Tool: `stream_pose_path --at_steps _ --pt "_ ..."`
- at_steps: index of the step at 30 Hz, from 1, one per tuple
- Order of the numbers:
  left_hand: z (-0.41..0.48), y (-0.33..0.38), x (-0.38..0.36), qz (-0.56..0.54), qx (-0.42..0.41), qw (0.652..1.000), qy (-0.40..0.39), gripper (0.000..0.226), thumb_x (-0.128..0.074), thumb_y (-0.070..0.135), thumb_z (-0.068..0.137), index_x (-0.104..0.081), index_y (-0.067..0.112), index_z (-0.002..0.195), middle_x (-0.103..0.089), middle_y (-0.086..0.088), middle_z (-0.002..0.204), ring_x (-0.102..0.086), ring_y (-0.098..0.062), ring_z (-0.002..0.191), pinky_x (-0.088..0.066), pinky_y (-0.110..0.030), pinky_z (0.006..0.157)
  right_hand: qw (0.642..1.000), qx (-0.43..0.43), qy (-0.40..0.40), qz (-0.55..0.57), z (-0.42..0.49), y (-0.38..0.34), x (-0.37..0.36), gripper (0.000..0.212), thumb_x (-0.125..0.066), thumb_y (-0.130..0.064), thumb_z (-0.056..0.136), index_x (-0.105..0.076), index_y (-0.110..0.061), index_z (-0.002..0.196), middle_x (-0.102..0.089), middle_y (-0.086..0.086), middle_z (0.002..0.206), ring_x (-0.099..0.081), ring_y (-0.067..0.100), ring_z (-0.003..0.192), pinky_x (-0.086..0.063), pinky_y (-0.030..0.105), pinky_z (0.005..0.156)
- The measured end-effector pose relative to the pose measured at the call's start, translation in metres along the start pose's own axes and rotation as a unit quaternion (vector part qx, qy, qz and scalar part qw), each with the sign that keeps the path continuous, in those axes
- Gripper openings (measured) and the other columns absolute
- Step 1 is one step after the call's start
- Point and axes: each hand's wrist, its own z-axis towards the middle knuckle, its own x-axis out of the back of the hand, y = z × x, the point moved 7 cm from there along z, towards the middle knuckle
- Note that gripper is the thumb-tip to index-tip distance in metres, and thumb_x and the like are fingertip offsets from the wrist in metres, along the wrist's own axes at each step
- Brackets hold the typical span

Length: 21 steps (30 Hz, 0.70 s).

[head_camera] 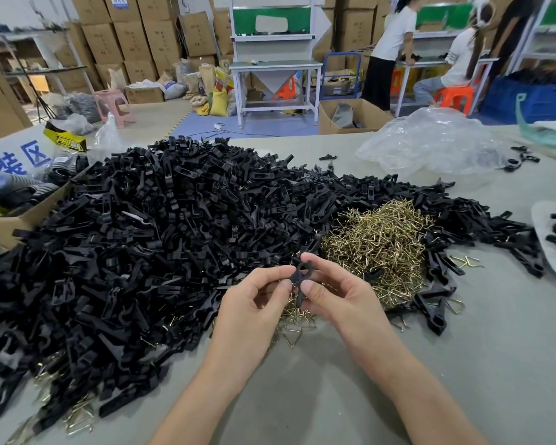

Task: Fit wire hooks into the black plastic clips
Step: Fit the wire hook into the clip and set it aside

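Clip (300,273) pinched in the grip of left hand (254,305) and right hand (341,300); sign (15,157) reads "装区".

left grip (254,303), right grip (341,300): bare, short plain fingernails (308,286)

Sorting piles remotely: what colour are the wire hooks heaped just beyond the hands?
The wire hooks are shiny brass-gold, seen best in the head view.

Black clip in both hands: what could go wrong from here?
1. The left hand and right hand only pinch the black clip; it might slip into the clip pile and get lost.
2. The wire hooks lie tangled; pulling one may drag out several.
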Motion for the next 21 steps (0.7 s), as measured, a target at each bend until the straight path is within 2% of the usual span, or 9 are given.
stream_pose_path --at_steps 3,8,11,16,18,19,21 --pt "-0.001 0.002 0.0 0.007 -0.007 1.0 0.0 0.025 -0.065 0.01 0.095 -0.075 0.032 0.101 -0.074 0.016 0.087 -0.065 0.004 0.075 -0.045 -0.008 0.069 1.0 0.002 -0.003 -0.002 -0.001 -0.001 0.0 0.04 -0.07 -0.002 0.089 -0.075 -0.029 0.118 -0.07 -0.012 0.087 -0.071 0.008 0.087 -0.059 0.024 0.08" --pt "-0.002 0.004 0.0 0.033 -0.023 0.999 -0.012 0.024 -0.063 0.009 0.096 -0.074 0.029 0.104 -0.074 0.015 0.089 -0.066 0.0 0.08 -0.047 -0.011 0.072 0.999 -0.015 -0.028 0.016 -0.002 -0.003 -0.002 0.042 -0.076 -0.016 0.079 -0.075 -0.028 0.119 -0.069 0.0 0.099 -0.07 0.015 0.09 -0.058 0.028 0.084" --pt "-0.001 0.007 0.0 0.041 -0.035 0.998 -0.025 0.026 -0.06 0.008 0.098 -0.075 0.028 0.106 -0.075 0.018 0.096 -0.068 0.002 0.091 -0.048 -0.01 0.079 0.998 -0.011 -0.055 0.002 -0.003 -0.004 -0.005 0.034 -0.076 -0.02 0.081 -0.076 -0.026 0.114 -0.072 0.001 0.106 -0.07 0.014 0.095 -0.057 0.027 0.085" --pt "0.004 0.002 0.01 0.101 -0.043 0.994 0.002 0.026 -0.052 0.025 0.103 -0.063 0.037 0.123 -0.07 0.024 0.11 -0.066 0.001 0.102 -0.05 -0.016 0.087 1.0 0.002 0.001 0.026 -0.001 -0.007 0.003 0.024 -0.077 -0.026 0.076 -0.077 -0.026 0.101 -0.073 0.007 0.104 -0.071 0.023 0.101 -0.058 0.026 0.084" --pt "0.005 -0.004 0.013 0.238 -0.071 0.969 -0.004 0.027 -0.053 0.031 0.101 -0.06 0.034 0.127 -0.066 0.022 0.116 -0.059 0.002 0.11 -0.046 -0.02 0.097 0.998 0.008 0.032 0.053 0.002 -0.009 0.01 0.021 -0.075 -0.022 0.076 -0.078 -0.028 0.095 -0.074 0.005 0.099 -0.072 0.02 0.095 -0.058 0.023 0.08" --pt "0.004 -0.007 0.009 0.329 -0.092 0.939 -0.021 0.031 -0.053 0.034 0.1 -0.059 0.031 0.13 -0.062 0.02 0.12 -0.055 -0.003 0.114 -0.043 -0.025 0.1 0.996 0.008 0.045 0.07 0.003 -0.01 0.013 0.02 -0.074 -0.02 0.076 -0.079 -0.028 0.093 -0.075 0.004 0.097 -0.072 0.017 0.092 -0.058 0.022 0.079" --pt "0.002 -0.015 -0.002 0.456 -0.121 0.88 -0.052 0.037 -0.054 0.04 0.098 -0.056 0.027 0.133 -0.057 0.011 0.122 -0.051 -0.014 0.115 -0.041 -0.033 0.098 0.994 0.006 0.061 0.091 0.005 -0.011 0.017 0.02 -0.073 -0.018 0.075 -0.079 -0.029 0.09 -0.075 0.002 0.094 -0.071 0.014 0.086 -0.058 0.021 0.077"
